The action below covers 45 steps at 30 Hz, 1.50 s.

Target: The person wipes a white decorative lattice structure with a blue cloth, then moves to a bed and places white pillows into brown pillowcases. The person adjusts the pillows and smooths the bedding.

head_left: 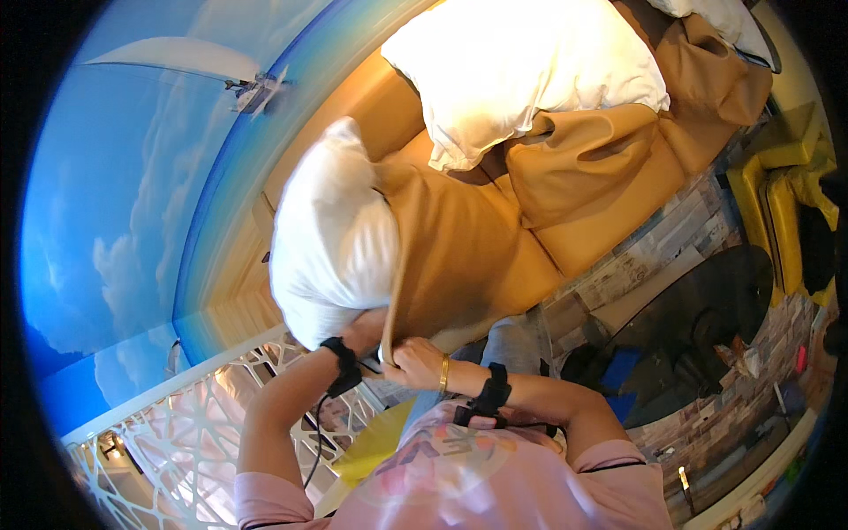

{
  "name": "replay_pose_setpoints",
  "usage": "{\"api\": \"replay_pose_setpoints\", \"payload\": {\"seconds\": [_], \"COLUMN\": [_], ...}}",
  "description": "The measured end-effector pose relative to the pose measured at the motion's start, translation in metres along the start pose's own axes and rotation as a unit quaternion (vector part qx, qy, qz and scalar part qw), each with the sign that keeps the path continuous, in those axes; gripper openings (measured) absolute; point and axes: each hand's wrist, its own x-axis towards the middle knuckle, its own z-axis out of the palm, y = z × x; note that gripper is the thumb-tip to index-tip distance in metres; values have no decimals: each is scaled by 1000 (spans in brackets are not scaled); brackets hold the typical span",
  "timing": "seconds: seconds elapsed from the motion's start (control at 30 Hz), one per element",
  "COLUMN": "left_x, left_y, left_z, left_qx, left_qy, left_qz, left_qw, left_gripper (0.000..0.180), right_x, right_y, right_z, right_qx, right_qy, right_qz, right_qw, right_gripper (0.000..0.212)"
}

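A white stuffed cushion insert [331,234] stands partly inside a tan cushion cover [459,252], its white side bulging out at the left. My right hand [413,362] is closed on the cover's near edge, the fingers curled round the fabric. Close beside it, my left hand [364,330] reaches in between the insert and the cover. The cover's edge and the insert hide the left hand's fingers. Both wrists wear black straps, and a gold bangle [444,372] circles the right one.
Behind is a tan sofa [579,252] with a large white cushion insert [530,75] and another tan cover [579,168]. A dark oval table [707,296] and a yellow chair [760,199] are at the right. A white lattice partition [190,442] borders the left.
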Motion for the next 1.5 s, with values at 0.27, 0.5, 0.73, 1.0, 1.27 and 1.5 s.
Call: {"api": "replay_pose_setpoints", "payload": {"seconds": [0.27,0.5,0.73,1.0,1.27,1.5], "left_x": [55,45,18,32,33,37], "left_y": [60,78,51,46,90,98], "left_z": [3,-37,-157,-158,-119,-106], "left_qx": [-305,-234,-40,-156,-71,-23], "left_qy": [8,63,151,98,144,132], "left_qz": [-85,-37,48,-287,-200,-218], "left_qw": [949,969,986,940,967,967], "left_gripper": [12,14,41,114,96,86], "right_x": [-66,-85,-98,-140,-133,-90], "right_y": [28,25,24,14,23,20], "right_z": [-19,2,16,27,-28,-97], "right_qx": [-6,-4,-72,-27,-248,-491], "right_qy": [-6,131,173,173,415,341], "right_qz": [154,228,253,350,309,236], "right_qw": [988,965,949,920,819,766], "right_gripper": [36,39,46,45,34,14]}}
